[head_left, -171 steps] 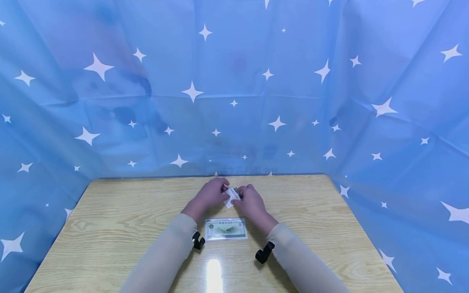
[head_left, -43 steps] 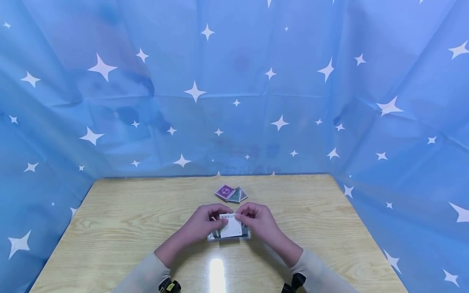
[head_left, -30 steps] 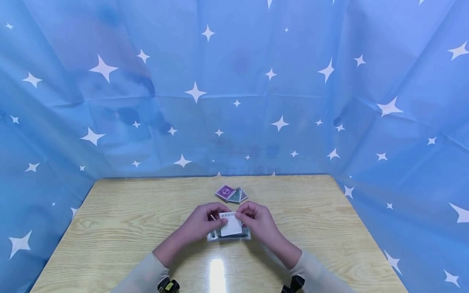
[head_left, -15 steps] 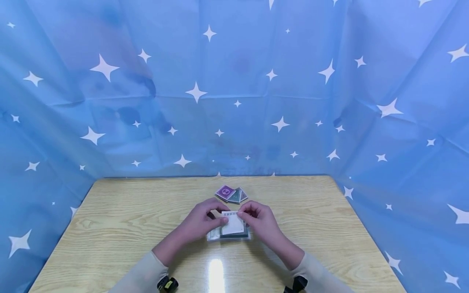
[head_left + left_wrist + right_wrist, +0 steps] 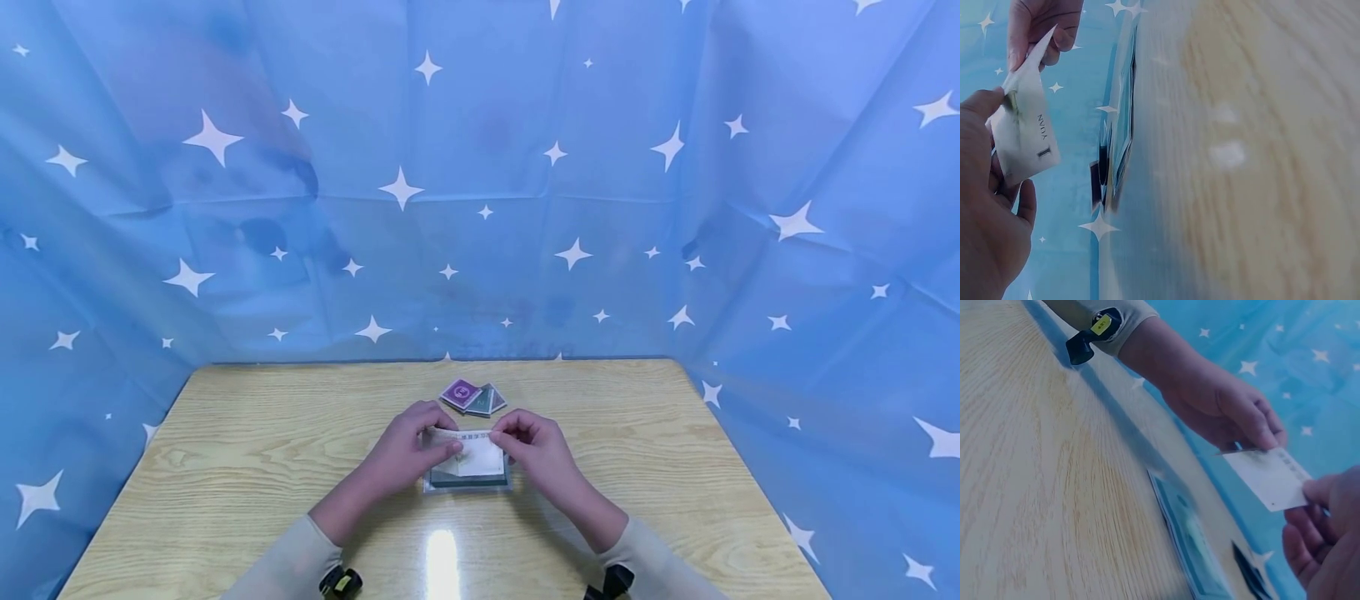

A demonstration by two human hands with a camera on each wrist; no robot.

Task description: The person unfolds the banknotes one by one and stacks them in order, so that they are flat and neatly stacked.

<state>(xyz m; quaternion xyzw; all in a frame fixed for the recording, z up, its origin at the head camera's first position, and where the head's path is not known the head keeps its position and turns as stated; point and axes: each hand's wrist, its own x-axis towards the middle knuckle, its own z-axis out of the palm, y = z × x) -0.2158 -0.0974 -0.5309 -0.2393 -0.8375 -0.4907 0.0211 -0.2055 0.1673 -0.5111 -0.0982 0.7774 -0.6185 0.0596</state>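
Pale and creased, a banknote [image 5: 483, 458] printed "YUAN" and "1" is partly unfolded above the table between both hands. My left hand [image 5: 408, 450] pinches its left part between thumb and fingers. The right hand [image 5: 536, 454] pinches its upper right corner with thumb and forefinger. In the left wrist view the banknote [image 5: 1029, 134] stands bent along a fold. Below it, flat on the table, lies a green banknote in a clear sleeve [image 5: 471, 482], mostly covered from the head camera. The right wrist view shows that sleeved note [image 5: 1191, 540] apart from the held one.
Farther back on the wooden table [image 5: 285, 433] lie a purple folded note [image 5: 461, 392] and green folded ones [image 5: 482, 402], overlapping. A blue star-patterned curtain [image 5: 480, 275] hangs behind the table. Black devices sit on the left cuff [image 5: 341, 582] and right cuff [image 5: 611, 581].
From the back of the table, both hands have come nearer with the pale note, over the sleeved one. Its small folded square has now opened out wider to the left as the hands moved slightly apart.
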